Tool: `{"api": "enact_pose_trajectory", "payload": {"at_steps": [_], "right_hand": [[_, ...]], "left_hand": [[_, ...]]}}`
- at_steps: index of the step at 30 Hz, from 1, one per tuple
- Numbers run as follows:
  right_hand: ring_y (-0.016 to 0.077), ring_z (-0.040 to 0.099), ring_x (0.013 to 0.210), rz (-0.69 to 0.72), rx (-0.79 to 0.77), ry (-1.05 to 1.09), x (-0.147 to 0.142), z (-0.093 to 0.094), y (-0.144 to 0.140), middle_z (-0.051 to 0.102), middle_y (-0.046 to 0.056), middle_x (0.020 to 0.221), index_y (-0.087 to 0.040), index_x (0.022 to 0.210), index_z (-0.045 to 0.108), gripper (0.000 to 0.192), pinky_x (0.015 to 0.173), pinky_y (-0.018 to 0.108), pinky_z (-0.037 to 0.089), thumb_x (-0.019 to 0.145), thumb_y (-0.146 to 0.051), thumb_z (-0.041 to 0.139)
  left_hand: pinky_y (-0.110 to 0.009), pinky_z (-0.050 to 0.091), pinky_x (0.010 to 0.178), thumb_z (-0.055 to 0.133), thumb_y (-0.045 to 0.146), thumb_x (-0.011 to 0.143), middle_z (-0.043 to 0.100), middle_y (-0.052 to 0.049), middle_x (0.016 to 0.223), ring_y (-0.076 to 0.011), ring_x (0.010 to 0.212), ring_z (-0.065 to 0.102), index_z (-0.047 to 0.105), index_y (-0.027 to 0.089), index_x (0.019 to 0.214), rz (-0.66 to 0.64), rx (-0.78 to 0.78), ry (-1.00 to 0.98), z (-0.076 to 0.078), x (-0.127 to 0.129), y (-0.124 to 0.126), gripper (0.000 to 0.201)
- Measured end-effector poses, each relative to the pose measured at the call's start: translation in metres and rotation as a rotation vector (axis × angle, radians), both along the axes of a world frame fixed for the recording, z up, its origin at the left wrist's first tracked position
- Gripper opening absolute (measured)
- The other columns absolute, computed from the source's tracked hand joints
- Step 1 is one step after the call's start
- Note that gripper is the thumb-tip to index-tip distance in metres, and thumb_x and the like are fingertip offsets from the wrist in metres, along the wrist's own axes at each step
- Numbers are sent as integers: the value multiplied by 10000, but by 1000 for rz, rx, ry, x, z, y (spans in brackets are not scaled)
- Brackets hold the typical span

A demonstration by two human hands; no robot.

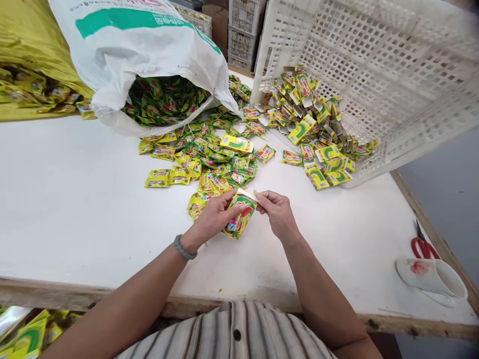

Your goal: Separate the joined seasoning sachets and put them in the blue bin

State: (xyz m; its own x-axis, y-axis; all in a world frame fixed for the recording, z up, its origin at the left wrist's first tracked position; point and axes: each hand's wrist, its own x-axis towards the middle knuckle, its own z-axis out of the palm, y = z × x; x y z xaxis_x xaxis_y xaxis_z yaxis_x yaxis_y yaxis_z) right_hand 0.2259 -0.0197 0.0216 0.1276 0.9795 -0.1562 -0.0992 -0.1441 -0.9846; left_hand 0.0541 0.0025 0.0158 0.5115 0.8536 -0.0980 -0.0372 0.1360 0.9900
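My left hand grips a small green and yellow printed box from its left side, thumb across the front. At the box's upper right corner, the fingers of my right hand pinch its white top flap. Whether anything sits inside the box cannot be seen. Just beyond my hands lies a heap of green wrapped packets, with yellow packets along its near and left side. One yellow flat box rests on top of the heap.
A white sack full of green packets opens toward me, beside a yellow bag of packets. A tilted white crate spills small boxes at right. Red-handled scissors and a tipped white cup lie near the right edge.
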Motion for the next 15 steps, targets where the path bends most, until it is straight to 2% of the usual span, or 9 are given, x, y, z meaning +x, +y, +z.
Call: {"api": "enact_pose_trajectory", "payload": {"at_steps": [5, 8, 11, 15], "right_hand": [[116, 513, 605, 68, 67, -150, 3, 2, -2, 627, 0, 657, -206, 702, 738, 235, 582, 259, 433, 723, -440, 732], [132, 562, 662, 114, 62, -180, 2, 0, -2, 689, 13, 752, -227, 781, 765, 205, 605, 264, 472, 745, -422, 713], [128, 572, 636, 111, 42, -139, 1, -3, -2, 707, 8, 738, -233, 803, 775, 192, 603, 269, 486, 744, -404, 714], [117, 566, 601, 52, 40, -58, 0, -7, 0, 696, 3, 680, -217, 767, 776, 178, 610, 273, 490, 717, -384, 740]], "left_hand": [[-213, 437, 576, 648, 443, 808, 696, -27, 858, -169, 721, 594, 654, 181, 1111, -3, 119, 92, -3, -5, 3, 400], [-220, 450, 597, 657, 446, 799, 693, -24, 860, -173, 730, 600, 666, 178, 1073, 0, 118, 90, -3, -6, 4, 383], [-222, 470, 618, 702, 428, 765, 705, -29, 899, -186, 772, 627, 660, 189, 1118, -9, 35, 20, -2, -7, 6, 428], [-257, 522, 703, 743, 401, 742, 704, -54, 954, -212, 864, 658, 590, 207, 1248, -77, -154, -127, 0, -9, 6, 564]]}}
